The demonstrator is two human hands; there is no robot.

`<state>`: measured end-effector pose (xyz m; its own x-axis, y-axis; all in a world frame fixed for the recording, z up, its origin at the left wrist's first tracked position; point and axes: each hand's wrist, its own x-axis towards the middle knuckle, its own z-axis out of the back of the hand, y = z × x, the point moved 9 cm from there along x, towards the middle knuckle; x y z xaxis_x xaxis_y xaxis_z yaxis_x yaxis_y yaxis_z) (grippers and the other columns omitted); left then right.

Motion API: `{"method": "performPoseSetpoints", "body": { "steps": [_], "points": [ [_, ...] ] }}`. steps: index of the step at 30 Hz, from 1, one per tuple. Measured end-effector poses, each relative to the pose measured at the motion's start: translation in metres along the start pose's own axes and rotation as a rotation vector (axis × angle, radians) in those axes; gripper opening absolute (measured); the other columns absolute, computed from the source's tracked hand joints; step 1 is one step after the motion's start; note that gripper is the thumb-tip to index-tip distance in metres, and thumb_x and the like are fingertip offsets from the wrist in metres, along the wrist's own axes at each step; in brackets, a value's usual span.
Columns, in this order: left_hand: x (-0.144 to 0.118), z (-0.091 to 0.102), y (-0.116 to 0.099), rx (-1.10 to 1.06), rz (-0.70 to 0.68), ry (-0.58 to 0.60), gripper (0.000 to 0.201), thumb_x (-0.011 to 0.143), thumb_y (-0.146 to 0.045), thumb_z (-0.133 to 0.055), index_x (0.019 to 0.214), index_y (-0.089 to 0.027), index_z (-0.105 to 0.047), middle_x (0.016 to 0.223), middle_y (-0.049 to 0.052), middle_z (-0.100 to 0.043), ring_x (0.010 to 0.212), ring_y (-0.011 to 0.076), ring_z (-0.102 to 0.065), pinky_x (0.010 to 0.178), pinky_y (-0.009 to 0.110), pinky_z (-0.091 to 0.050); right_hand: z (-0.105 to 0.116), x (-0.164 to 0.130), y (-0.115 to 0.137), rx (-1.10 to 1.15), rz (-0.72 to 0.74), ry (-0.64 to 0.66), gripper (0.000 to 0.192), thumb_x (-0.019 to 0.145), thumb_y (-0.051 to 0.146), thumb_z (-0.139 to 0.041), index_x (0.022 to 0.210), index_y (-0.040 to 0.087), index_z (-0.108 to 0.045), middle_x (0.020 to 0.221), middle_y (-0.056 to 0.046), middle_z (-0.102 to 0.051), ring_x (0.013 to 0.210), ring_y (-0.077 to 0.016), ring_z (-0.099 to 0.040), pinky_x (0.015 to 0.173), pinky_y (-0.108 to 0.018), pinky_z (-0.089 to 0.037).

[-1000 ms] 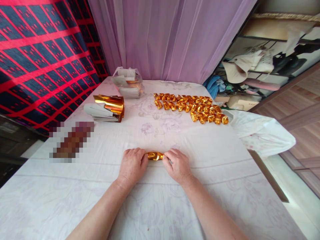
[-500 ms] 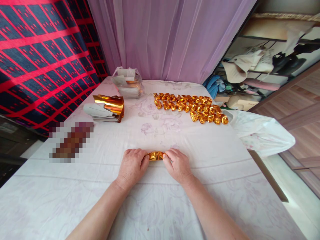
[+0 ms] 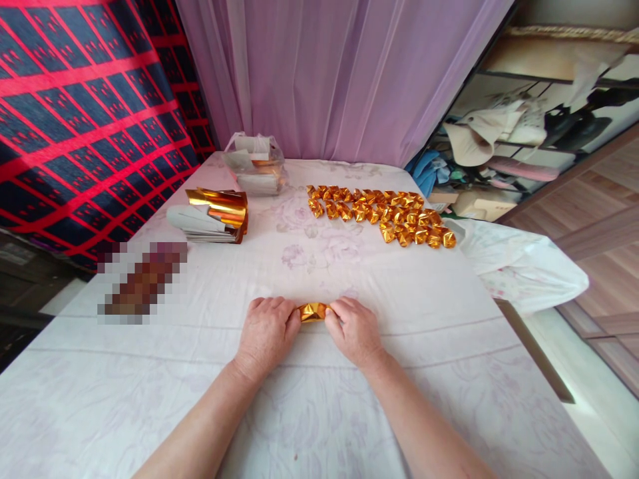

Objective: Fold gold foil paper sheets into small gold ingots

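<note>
A small gold foil piece (image 3: 312, 311) lies on the cloth-covered table (image 3: 319, 399) near its front edge, pinched at either end by the left hand (image 3: 264, 332) and right hand (image 3: 355, 329), fingers closed tight on it. Even pressure from both sides should keep the fold neat. Farther back lie folded pieces (image 3: 382, 214) and a foil stack (image 3: 217, 214).

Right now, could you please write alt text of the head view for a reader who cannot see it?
Left hand and right hand pinch the two ends of a small gold foil piece on a white cloth-covered table. Farther back lie rows of folded gold pieces and a stack of gold sheets.
</note>
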<state>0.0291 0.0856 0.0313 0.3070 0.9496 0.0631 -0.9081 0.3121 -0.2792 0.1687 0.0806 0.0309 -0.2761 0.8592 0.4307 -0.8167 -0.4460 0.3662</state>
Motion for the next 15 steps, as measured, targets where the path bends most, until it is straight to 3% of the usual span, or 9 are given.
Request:
{"method": "performPoseSetpoints", "body": {
  "steps": [8,15],
  "points": [
    [-0.0012,-0.0028,-0.0034,-0.088,-0.07,-0.003,0.027,0.096,-0.022,-0.041,0.08,-0.02,-0.062,0.079,0.004,-0.067,0.078,0.0204,-0.062,0.075,0.036,-0.04,0.0015,-0.0001,0.0002,-0.016,0.004,-0.016,0.025,0.087,0.015,-0.046,0.063,0.022,-0.048,0.062,0.0,-0.055,0.063,-0.0144,-0.051,0.062,-0.028,-0.031],
    [-0.0016,0.0026,-0.0027,0.083,-0.015,-0.038,0.028,0.097,-0.025,-0.042,0.081,-0.019,-0.064,0.079,0.005,-0.068,0.078,0.0239,-0.062,0.077,0.04,-0.039,0.005,-0.0003,0.0058,-0.008,0.03,-0.022,0.026,0.087,0.016,-0.043,0.062,0.023,-0.046,0.061,-0.001,-0.055,0.063,-0.0151,-0.051,0.062,-0.029,-0.032]
  ]
}}
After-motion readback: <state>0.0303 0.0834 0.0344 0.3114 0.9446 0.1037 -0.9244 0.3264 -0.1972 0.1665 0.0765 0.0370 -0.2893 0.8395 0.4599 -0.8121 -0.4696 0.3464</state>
